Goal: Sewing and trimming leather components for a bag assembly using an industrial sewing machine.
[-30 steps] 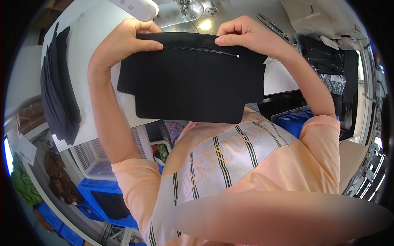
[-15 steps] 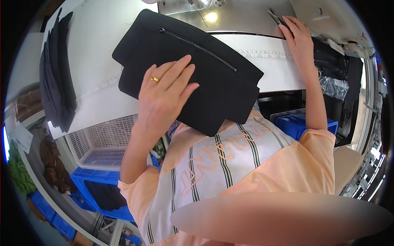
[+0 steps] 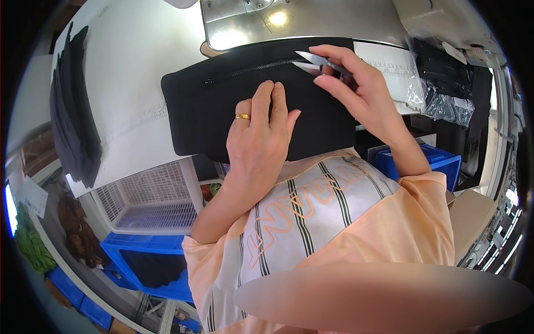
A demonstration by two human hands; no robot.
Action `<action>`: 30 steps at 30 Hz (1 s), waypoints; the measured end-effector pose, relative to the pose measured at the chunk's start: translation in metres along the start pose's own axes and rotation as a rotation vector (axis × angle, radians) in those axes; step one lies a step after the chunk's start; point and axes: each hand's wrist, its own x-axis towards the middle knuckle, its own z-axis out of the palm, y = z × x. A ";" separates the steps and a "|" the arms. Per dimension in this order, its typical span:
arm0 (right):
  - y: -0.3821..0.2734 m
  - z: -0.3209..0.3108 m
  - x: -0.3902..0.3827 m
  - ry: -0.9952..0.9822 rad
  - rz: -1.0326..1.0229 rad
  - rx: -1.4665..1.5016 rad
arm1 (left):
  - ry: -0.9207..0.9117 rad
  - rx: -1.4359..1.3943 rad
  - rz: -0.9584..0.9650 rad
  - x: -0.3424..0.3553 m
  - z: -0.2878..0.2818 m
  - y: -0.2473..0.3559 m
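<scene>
A black fabric piece [image 3: 194, 119] with a metal zipper [image 3: 253, 69] near its far edge lies on the white table in front of me. My left hand [image 3: 258, 136] rests flat on its middle, fingers stretched out just below the zipper. In my right hand [image 3: 364, 89] is a pair of thread snips [image 3: 307, 60], their blades parted over the zipper's right end. Part of the snips' body is hidden by my fingers. Whether the blades touch the fabric, I cannot tell.
A stack of dark fabric pieces [image 3: 75, 111] lies at the left of the white table [image 3: 130, 78]. A metal machine bed [image 3: 311, 22] borders the far side. Plastic-wrapped black goods [image 3: 448, 103] sit at right. Below left are a white basket [image 3: 161, 220] and a blue crate [image 3: 139, 240].
My right hand has brought the snips from the far right to the zipper. The fabric piece has turned straighter and shifted slightly right, and my left hand has moved right with it.
</scene>
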 end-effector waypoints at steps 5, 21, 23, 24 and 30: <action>0.011 0.016 0.005 0.199 -0.110 -0.207 | 0.029 -0.027 -0.020 0.001 -0.003 0.001; 0.004 0.034 0.010 0.199 -0.303 -0.450 | 0.127 -0.138 0.000 -0.005 0.008 -0.015; 0.003 0.034 0.009 0.210 -0.296 -0.463 | 0.138 -0.158 -0.002 -0.005 0.008 -0.015; 0.003 0.035 0.009 0.209 -0.285 -0.470 | 0.124 -0.149 0.001 -0.004 0.008 -0.016; 0.002 0.039 0.007 0.235 -0.259 -0.485 | 0.118 -0.149 0.001 -0.005 0.008 -0.016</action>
